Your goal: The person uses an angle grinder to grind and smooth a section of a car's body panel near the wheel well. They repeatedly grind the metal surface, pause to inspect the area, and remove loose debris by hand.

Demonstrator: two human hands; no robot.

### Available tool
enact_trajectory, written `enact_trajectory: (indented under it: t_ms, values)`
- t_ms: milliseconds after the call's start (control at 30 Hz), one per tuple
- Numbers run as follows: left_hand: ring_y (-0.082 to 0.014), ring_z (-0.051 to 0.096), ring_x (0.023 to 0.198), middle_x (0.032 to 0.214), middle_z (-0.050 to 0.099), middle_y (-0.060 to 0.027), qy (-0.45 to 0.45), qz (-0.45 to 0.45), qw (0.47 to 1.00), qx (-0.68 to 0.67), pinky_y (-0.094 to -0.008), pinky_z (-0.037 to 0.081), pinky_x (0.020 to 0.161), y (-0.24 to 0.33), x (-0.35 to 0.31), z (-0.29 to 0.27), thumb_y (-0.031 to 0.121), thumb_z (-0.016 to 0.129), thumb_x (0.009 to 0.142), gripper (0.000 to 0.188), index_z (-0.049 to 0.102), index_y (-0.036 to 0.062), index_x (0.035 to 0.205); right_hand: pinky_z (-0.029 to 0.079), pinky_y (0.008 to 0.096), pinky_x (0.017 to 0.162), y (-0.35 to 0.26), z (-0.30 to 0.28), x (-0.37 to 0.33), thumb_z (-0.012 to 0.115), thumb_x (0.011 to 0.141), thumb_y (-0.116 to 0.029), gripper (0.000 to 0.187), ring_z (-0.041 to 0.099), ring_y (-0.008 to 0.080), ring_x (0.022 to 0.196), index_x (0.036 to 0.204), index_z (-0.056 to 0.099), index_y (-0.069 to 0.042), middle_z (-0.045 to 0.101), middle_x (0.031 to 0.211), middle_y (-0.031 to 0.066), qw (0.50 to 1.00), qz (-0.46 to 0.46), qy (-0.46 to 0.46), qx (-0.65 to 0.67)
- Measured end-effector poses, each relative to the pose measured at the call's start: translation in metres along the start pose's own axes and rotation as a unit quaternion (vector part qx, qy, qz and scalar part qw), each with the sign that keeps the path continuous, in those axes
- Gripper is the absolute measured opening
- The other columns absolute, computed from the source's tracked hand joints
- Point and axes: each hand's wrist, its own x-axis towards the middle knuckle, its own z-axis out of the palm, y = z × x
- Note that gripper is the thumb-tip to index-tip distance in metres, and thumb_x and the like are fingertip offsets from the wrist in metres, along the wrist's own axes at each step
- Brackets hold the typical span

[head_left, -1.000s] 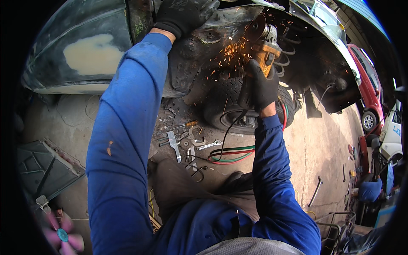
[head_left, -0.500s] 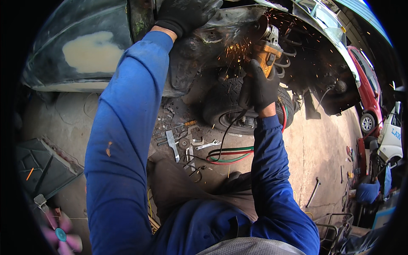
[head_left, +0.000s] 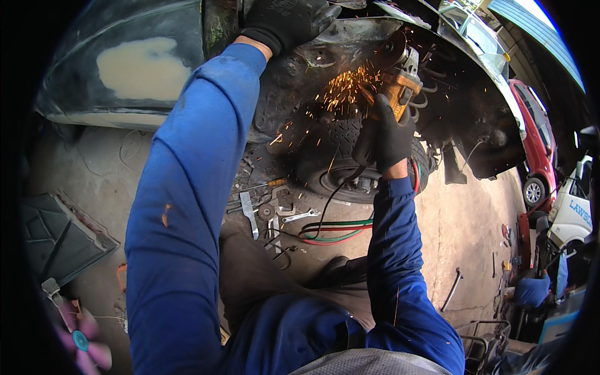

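My right hand, in a black glove, is wrapped round the body of a yellow angle grinder. The grinder's disc meets the dark, worn metal inside the wheel arch, and orange sparks spray down and left from it. My left hand, also gloved in black, lies on the car body at the upper edge, thumb stretched out; part of its fingers is cut off by the picture's edge. A coil spring shows behind the grinder.
Below the arch lies a wheel with tyre. Red and green hoses, a spanner and several other tools lie on the floor. A pink fan stands lower left, near a dark panel. Another person is at far right, near a red car.
The grinder and my right hand have shifted slightly right and down in the picture. The spark spray looks thicker and reaches lower. My left hand stays on the car body.
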Motion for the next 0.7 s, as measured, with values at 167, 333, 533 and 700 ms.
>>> enact_trajectory:
  t_ms: [167,333,533,700]
  values:
    - [-0.0297,0.074,0.072,0.079,0.078,-0.0069,0.008,0.01,1.0,0.003,-0.0494,0.057,0.069,-0.0005,0.0009,0.0003,0.046,0.054,0.106,0.041,0.077,0.0224,0.082,0.056,0.0297,0.079,-0.0016,0.0035,-0.0005,0.081,0.098,-0.03,0.039,0.068,0.011,0.087,0.123,0.069,-0.002,0.075,0.105,0.0022,1.0,-0.011,0.01,0.008]
    - [-0.0288,0.074,0.071,0.079,0.077,-0.0063,0.032,0.029,0.999,-0.005,-0.0487,0.056,0.069,-0.0023,-0.0011,0.0025,0.045,0.055,0.105,0.038,0.076,0.0222,0.083,0.055,0.0293,0.08,-0.0046,0.004,-0.0034,0.081,0.098,-0.03,0.039,0.068,0.0106,0.087,0.124,0.069,-0.003,0.074,0.104,0.0014,1.0,-0.004,0.009,0.023]
    - [-0.0279,0.074,0.073,0.079,0.077,-0.0062,0.036,0.028,0.999,-0.005,-0.0475,0.056,0.069,-0.001,-0.0001,0.0016,0.044,0.056,0.105,0.037,0.076,0.0221,0.083,0.055,0.0286,0.079,-0.0073,0.0041,-0.0026,0.08,0.099,-0.032,0.037,0.067,0.0101,0.087,0.122,0.07,-0.004,0.074,0.102,0.0012,1.0,-0.003,0.013,-0.012]
    - [-0.0276,0.074,0.073,0.079,0.077,-0.0061,0.028,0.019,0.999,-0.003,-0.047,0.056,0.069,-0.0008,-0.0001,0.0015,0.045,0.056,0.105,0.037,0.076,0.022,0.083,0.054,0.0284,0.08,-0.0077,0.0063,-0.0024,0.08,0.099,-0.032,0.037,0.067,0.01,0.087,0.121,0.07,-0.003,0.074,0.102,0.0014,0.999,-0.028,0.018,-0.01]
